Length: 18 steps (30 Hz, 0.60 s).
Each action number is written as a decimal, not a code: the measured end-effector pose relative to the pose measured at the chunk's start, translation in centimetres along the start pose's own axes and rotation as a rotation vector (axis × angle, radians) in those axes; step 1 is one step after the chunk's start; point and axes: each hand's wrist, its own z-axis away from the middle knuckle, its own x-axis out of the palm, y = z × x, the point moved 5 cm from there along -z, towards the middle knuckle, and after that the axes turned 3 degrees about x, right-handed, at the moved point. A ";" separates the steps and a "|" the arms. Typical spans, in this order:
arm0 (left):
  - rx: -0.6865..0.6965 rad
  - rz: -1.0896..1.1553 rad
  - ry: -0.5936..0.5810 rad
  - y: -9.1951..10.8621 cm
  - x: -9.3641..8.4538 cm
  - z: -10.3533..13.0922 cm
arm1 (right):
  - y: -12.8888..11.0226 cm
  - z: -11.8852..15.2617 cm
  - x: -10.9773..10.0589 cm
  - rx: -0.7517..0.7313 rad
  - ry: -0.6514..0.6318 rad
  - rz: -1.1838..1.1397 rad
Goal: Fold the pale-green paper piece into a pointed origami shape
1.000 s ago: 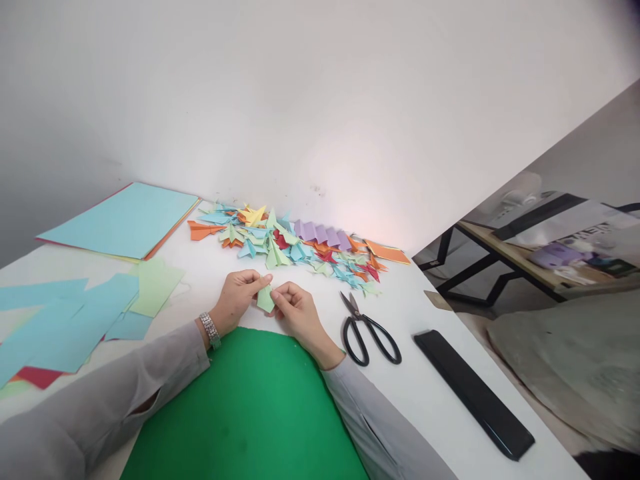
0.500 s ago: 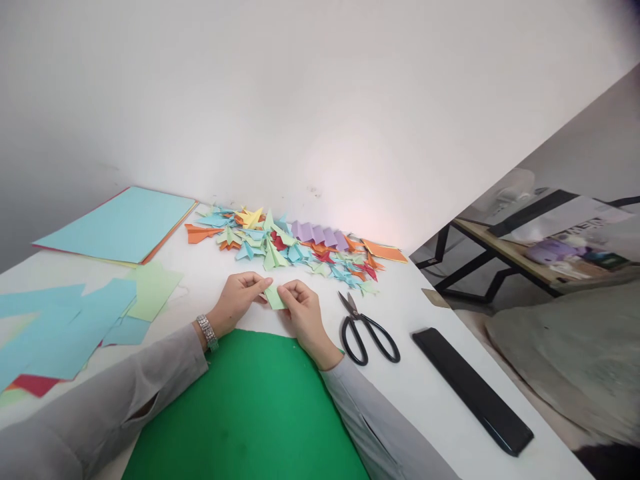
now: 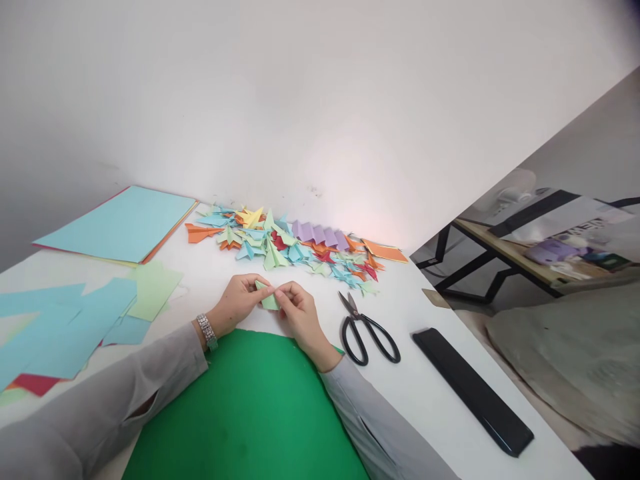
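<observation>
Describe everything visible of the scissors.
The scissors have slim dark blades, metal by their look, and two large black loop handles. They lie on the white table, blades slightly parted, tips pointing away from the person, between the right hand and the long black object. No hand touches them; whether a handle meets the green sheet is unclear.

Pale green paper (image 3: 271, 303) partly hidden; green mat (image 3: 245, 407) cut off below; lettering (image 3: 577, 229) blurred.

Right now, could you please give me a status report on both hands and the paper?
Left hand, right hand: both pinching pale green paper. Paper small, apparently folded. Scissors nearby on the right, apart from both hands.
</observation>
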 end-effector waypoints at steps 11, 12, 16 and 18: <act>-0.037 0.092 0.018 -0.7 -0.1 -0.1 | 0.1 0.1 0.3 -0.021 -0.038 0.059; -0.033 0.092 0.016 -0.8 -0.1 -0.1 | 0.0 0.1 0.3 -0.022 -0.038 0.061; -0.034 0.095 0.004 -0.8 0.0 -0.1 | 0.1 0.1 0.2 -0.013 -0.028 0.047; -0.047 0.093 0.009 -0.9 0.0 -0.1 | 0.1 0.1 0.2 -0.009 -0.026 0.044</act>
